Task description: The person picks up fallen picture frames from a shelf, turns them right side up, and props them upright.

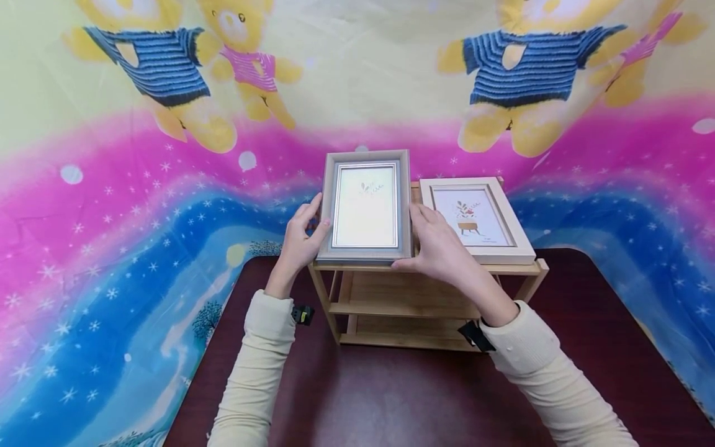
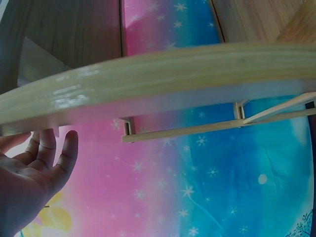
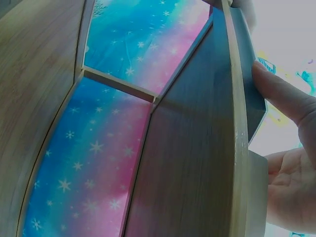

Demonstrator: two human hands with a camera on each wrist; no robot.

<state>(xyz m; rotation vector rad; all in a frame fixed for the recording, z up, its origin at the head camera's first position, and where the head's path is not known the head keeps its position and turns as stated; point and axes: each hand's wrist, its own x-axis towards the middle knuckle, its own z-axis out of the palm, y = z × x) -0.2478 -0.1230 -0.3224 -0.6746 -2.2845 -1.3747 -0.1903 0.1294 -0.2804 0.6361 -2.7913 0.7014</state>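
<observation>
A grey picture frame (image 1: 367, 254) stands at the left of a wooden rack's top shelf, leaning slightly back. My left hand (image 1: 301, 239) holds its left side, thumb over the front edge and fingers along the side. On the right side my right hand (image 1: 438, 245) grips it, thumb at the lower corner. The right wrist view shows that thumb pressing the grey frame's (image 3: 249, 74) edge. In the left wrist view the shelf edge hides part of the left hand (image 2: 37, 173). Beside the right hand lies a cream picture frame (image 1: 516, 239) with a potted-plant print.
The wooden rack (image 1: 391, 308) has lower shelves and stands on a dark red table (image 1: 357, 391). A cloth with bears and snowflakes (image 1: 357, 81) hangs close behind and around the sides. Black wrist straps (image 1: 476, 335) sit at both cuffs.
</observation>
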